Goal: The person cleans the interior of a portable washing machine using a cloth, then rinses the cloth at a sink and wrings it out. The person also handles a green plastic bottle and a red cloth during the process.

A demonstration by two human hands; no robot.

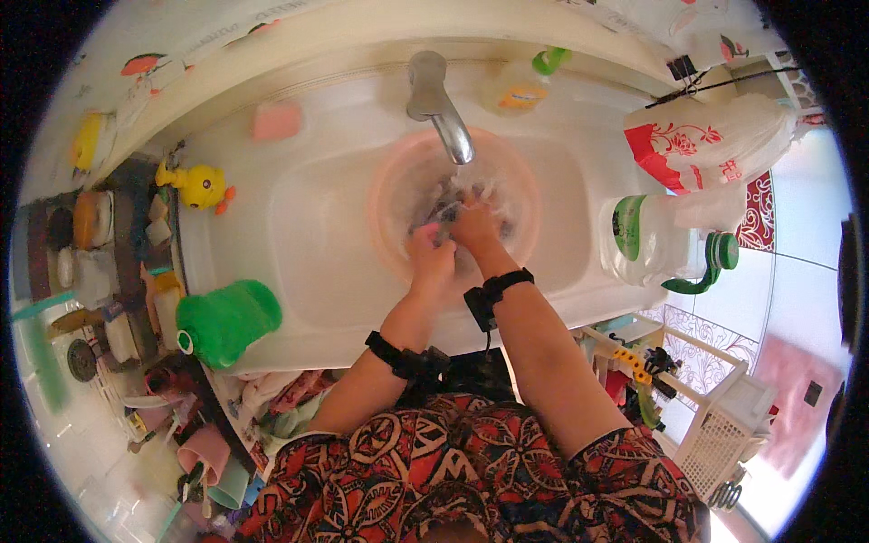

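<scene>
A pinkish plastic basin point(381, 224) stands in the white sink point(326, 271) beneath a metal faucet point(441, 102). In the basin lies a wet dark cloth point(445, 200), blurred by splashing water. My left hand point(432, 252) pinches the near left part of this cloth between thumb and fingers. Close beside it, my right hand point(477, 220) is closed on the cloth under the falling water. Splashes partly hide the right fingertips. Each wrist carries a black strap with a small device.
Pink soap point(276, 121) and a green-capped bottle point(526, 85) sit behind the basin. A yellow duck toy point(200, 184) and a green jug point(231, 319) are at left. On the right are a large clear jug point(645, 237) and a plastic bag point(706, 146).
</scene>
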